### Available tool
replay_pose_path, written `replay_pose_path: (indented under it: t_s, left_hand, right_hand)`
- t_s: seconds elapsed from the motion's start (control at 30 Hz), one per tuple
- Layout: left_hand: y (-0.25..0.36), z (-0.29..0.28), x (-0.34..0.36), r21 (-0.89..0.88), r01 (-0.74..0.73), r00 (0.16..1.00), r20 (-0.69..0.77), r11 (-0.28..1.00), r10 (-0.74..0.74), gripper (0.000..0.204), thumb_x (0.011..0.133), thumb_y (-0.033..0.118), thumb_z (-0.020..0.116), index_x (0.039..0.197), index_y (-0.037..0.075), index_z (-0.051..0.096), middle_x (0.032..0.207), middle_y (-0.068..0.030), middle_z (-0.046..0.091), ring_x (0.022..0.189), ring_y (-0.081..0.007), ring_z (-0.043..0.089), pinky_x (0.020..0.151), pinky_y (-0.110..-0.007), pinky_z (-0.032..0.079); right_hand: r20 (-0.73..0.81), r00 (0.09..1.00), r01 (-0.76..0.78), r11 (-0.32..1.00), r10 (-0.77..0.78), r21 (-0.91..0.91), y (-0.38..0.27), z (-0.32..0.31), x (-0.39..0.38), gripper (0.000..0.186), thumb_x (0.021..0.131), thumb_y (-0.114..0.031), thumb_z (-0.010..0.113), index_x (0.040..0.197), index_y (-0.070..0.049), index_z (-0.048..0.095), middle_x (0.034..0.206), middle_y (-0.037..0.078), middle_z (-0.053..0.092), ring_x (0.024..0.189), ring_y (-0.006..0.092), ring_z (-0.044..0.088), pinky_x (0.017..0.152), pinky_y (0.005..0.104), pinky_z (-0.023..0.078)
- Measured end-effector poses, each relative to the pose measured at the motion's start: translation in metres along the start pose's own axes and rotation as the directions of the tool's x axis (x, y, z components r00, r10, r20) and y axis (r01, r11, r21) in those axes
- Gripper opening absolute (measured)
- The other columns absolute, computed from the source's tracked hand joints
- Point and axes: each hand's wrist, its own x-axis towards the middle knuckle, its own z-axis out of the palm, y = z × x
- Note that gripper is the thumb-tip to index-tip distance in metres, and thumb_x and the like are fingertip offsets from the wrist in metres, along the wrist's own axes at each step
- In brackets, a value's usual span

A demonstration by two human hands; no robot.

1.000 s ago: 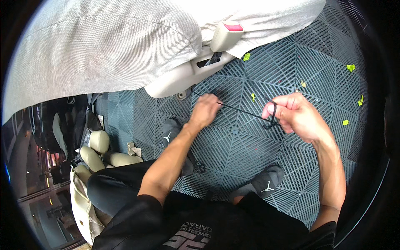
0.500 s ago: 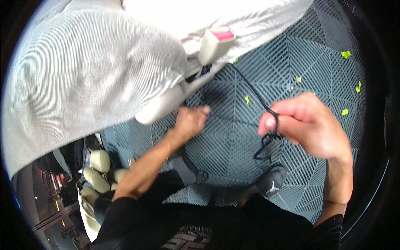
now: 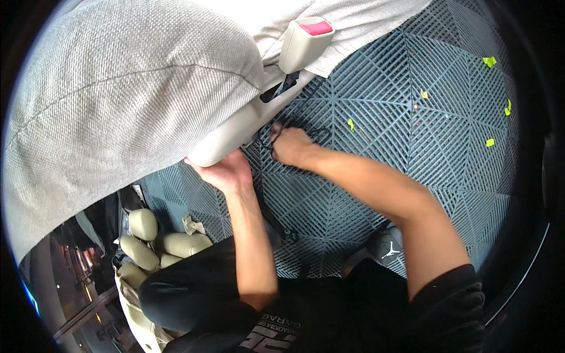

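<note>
A car seat (image 3: 135,88) in light grey ribbed fabric fills the upper left, with a beige plastic trim (image 3: 226,140) along its lower side. My left hand (image 3: 228,170) reaches in under the rounded front end of that trim; its thumb side shows, and most of its fingers are hidden beneath. To its right, my right hand (image 3: 291,145) is closed on a thin black cord (image 3: 321,134), low beside the trim. Loops of the cord hang about the fingers and spread to their right. Above the hands, a beige seat belt buckle (image 3: 306,47) with a red button stands up from the trim.
Grey-blue patterned tiles (image 3: 376,153) cover the floor. Small yellow-green scraps (image 3: 489,61) lie on it at the right. Beige headrests (image 3: 141,225) are piled at the lower left. My shoe (image 3: 385,244) is below my right forearm.
My right hand has come from the right, where it held the cord stretched out, to the trim's side. My left hand has moved left and gone under the trim's front end.
</note>
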Motion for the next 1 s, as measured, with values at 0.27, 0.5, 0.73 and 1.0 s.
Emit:
replay_pose_path:
  t_s: [0.27,0.5,0.73,1.0]
  left_hand:
    - [-0.001,0.008,0.013,0.027,-0.199,0.979,-0.027,0.980,0.200,0.084,0.086,0.070,0.031,0.137,0.004,0.034,0.134,-0.0159,0.044,0.126,-0.0334,0.041,0.107,-0.051,0.032]
    - [0.096,0.063,0.017,0.484,-0.788,0.569,0.339,0.380,0.749,0.091,0.087,0.072,0.032,0.136,-0.004,0.027,0.137,-0.0210,0.033,0.128,-0.0352,0.036,0.106,-0.051,0.031]
    - [0.185,0.148,0.002,0.500,-0.820,0.433,0.226,0.277,0.873,0.077,0.084,0.055,0.055,0.137,0.002,0.037,0.141,-0.0203,0.038,0.129,-0.0373,0.039,0.108,-0.054,0.032]
    - [0.202,0.169,0.003,0.469,-0.834,0.387,0.127,0.289,0.913,0.054,0.085,0.038,0.063,0.125,0.003,0.055,0.132,-0.0157,0.052,0.118,-0.0303,0.052,0.106,-0.047,0.036]
  right_hand:
    - [-0.271,0.942,0.156,0.973,-0.199,-0.171,-0.010,0.066,-0.002,0.034,0.088,-0.013,0.045,0.117,0.006,0.046,0.088,0.024,0.066,0.082,0.0360,0.065,0.072,0.0440,0.052]
    - [-0.024,0.965,-0.239,0.912,0.262,0.333,-0.016,0.006,-0.018,0.024,0.083,-0.011,0.052,0.092,0.011,0.057,0.081,0.027,0.063,0.081,0.0420,0.062,0.074,0.0470,0.050]
    - [-0.028,0.980,-0.165,0.883,0.197,0.439,-0.035,-0.012,-0.018,0.028,0.089,-0.018,0.051,0.087,0.007,0.063,0.087,0.027,0.063,0.086,0.0431,0.060,0.078,0.0461,0.048]
    - [0.018,1.000,0.012,0.885,-0.023,0.466,-0.055,-0.014,-0.034,0.023,0.085,-0.013,0.050,0.081,0.005,0.064,0.082,0.028,0.062,0.081,0.0430,0.061,0.072,0.0474,0.049]
